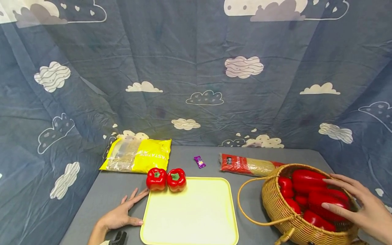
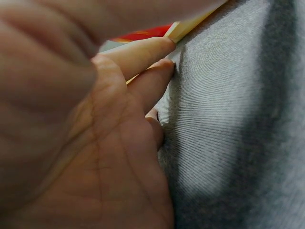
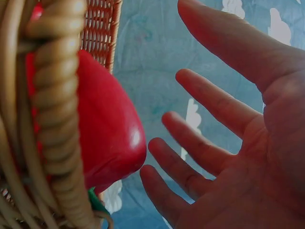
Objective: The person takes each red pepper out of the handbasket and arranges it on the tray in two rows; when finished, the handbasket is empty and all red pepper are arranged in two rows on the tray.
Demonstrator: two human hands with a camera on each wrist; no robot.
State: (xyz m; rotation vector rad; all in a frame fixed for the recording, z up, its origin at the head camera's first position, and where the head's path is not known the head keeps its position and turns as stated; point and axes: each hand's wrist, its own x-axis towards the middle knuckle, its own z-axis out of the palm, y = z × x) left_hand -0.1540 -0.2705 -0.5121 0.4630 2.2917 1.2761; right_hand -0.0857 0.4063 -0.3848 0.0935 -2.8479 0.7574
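My left hand (image 1: 120, 215) rests on the table with fingers spread, thumb and fingertips at the left edge of the yellow tray (image 1: 190, 217); its palm (image 2: 119, 157) shows in the left wrist view. Two red peppers (image 1: 156, 179) (image 1: 176, 180) stand side by side at the tray's back left corner. The right hand (image 1: 364, 207) is over the right rim of a wicker basket (image 1: 275, 204) holding several red peppers (image 1: 326, 204). In the right wrist view, its fingers (image 3: 190, 143) are spread beside a red pepper (image 3: 109, 129), with a gap between them.
A yellow pasta bag (image 1: 150, 153) lies at the back left, a small purple packet (image 1: 199, 162) at the back middle. A red-ended spaghetti pack (image 1: 248, 165) lies behind the basket. The basket's handle (image 1: 240, 200) leans out left toward the tray. A cloud-patterned cloth (image 1: 208, 119) hangs behind.
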